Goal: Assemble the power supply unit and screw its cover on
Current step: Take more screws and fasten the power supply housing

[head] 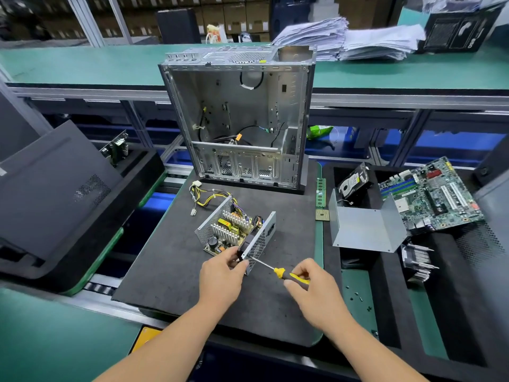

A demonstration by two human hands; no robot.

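Note:
An open power supply unit [234, 230] with heatsinks and a circuit board showing sits on a dark foam mat [170, 257]. Its yellow and black wire bundle [205, 197] trails off to the back left. My left hand [223, 274] grips the unit's near corner at the perforated side wall. My right hand [316, 288] holds a yellow and black screwdriver [283, 272] by the handle, its tip against that same corner beside my left fingers. The bent grey metal cover [363, 227] lies apart on the right, upside down.
An empty computer case [239, 119] stands upright behind the mat. To the right lie a motherboard [429, 194], a hard drive [354, 183], a RAM stick [320, 193], a CPU chip [322, 215], a heatsink [416, 260] and several loose screws [358, 296]. A dark side panel [55, 188] leans at left.

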